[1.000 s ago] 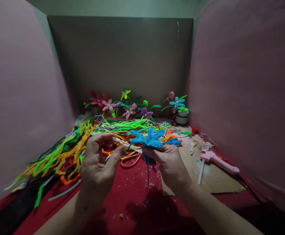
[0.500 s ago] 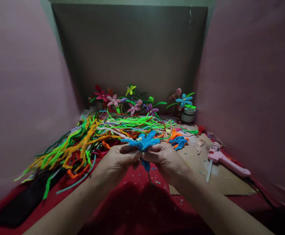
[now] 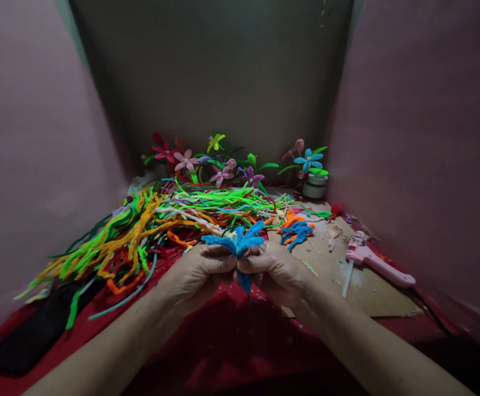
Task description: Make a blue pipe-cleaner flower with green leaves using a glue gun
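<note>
Between my two hands is a blue pipe cleaner flower point(image 3: 243, 239), held upright over the near part of the table. Its fuzzy petals spread above my fingers, and a lower blue petal hangs beneath them. Pale bits show at its centre. My left hand point(image 3: 213, 267) pinches the flower's base from the left, thumb and fingers closed. My right hand point(image 3: 270, 267) grips the base from the other side, the thumbs nearly touching. Just beyond my right hand lies a bundle of blue pipe cleaner pieces point(image 3: 296, 233) on orange ones point(image 3: 292, 216).
Loose pipe cleaners point(image 3: 141, 228) in many colours pile up at left and centre. A pink glue gun point(image 3: 382, 265) rests on cardboard point(image 3: 371, 300) at right. Finished flowers point(image 3: 221, 175) stand along the back, near a jar point(image 3: 314, 185). A dark flat object point(image 3: 29, 335) lies front left.
The view has shifted slightly, so the background sits higher and a little left. Both hands keep their hold on the blue flower, and its petals look turned a little.
</note>
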Action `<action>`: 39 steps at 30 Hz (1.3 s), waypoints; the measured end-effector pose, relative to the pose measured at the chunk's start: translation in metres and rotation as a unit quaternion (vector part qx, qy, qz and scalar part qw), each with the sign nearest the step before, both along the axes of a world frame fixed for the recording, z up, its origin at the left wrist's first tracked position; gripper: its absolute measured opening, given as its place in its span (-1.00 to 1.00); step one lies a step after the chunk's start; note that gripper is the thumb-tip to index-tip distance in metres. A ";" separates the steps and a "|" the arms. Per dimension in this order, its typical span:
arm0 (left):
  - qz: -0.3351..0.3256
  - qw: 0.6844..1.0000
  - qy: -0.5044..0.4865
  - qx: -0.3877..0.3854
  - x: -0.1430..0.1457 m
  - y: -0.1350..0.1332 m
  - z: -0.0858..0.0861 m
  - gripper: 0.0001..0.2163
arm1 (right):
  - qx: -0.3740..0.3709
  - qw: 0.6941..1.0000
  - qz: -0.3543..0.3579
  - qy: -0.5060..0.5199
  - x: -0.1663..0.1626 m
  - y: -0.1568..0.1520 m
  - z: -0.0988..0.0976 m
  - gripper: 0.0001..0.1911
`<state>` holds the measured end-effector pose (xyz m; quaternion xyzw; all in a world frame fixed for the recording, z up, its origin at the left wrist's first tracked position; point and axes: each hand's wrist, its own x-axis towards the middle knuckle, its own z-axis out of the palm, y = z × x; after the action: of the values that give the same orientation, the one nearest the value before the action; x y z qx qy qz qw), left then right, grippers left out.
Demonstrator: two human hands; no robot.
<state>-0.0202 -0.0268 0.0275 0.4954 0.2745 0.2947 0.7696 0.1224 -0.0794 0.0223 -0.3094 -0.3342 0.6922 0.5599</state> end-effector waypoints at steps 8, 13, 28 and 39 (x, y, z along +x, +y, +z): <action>0.016 1.000 0.007 -0.011 0.007 -0.005 -0.003 -0.87 | 0.022 0.998 -0.029 0.044 0.005 0.001 -0.005 -0.56; 0.057 0.998 -0.022 -0.025 0.013 -0.007 -0.007 -0.84 | 0.031 0.997 -0.059 0.034 0.005 0.002 -0.010 -0.57; 0.073 0.996 -0.037 -0.021 0.016 -0.014 -0.002 -0.80 | 0.064 0.990 -0.122 -0.034 0.002 -0.003 -0.007 -0.57; 0.139 0.986 -0.038 0.087 0.002 0.003 0.022 -0.90 | 0.195 0.710 -0.173 -0.654 0.076 -0.037 0.001 -0.93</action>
<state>-0.0183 -0.0233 0.0492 0.5058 0.2846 0.4397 0.6854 0.1987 -0.1165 0.0232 -0.6212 -0.6846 0.1276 0.3593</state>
